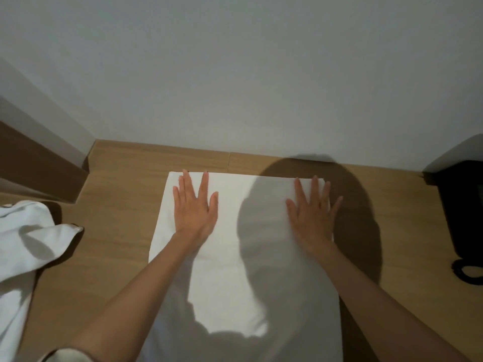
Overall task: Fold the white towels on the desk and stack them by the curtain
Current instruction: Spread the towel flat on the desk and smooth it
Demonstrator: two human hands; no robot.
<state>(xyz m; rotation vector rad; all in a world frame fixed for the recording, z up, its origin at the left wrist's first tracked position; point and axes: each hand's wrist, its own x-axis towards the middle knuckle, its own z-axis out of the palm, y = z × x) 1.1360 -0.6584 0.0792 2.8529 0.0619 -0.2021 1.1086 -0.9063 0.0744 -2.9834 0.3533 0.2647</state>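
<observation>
A white towel (235, 257) lies flat on the wooden desk (117, 231), its far edge close to the wall and its near end running under my arms toward me. My left hand (194, 207) rests palm down on the towel's far left part, fingers straight and spread. On the far right part my right hand (312, 212) presses flat the same way, fingertips near the far edge. A second white towel (28, 244) lies crumpled at the left edge of the view, apart from both hands.
A black telephone (462, 205) with a coiled cord (467, 270) sits at the desk's right end. A pale wall (235, 74) rises just behind the desk. A brown wooden panel (36, 163) stands at the far left corner. My head's shadow falls across the towel.
</observation>
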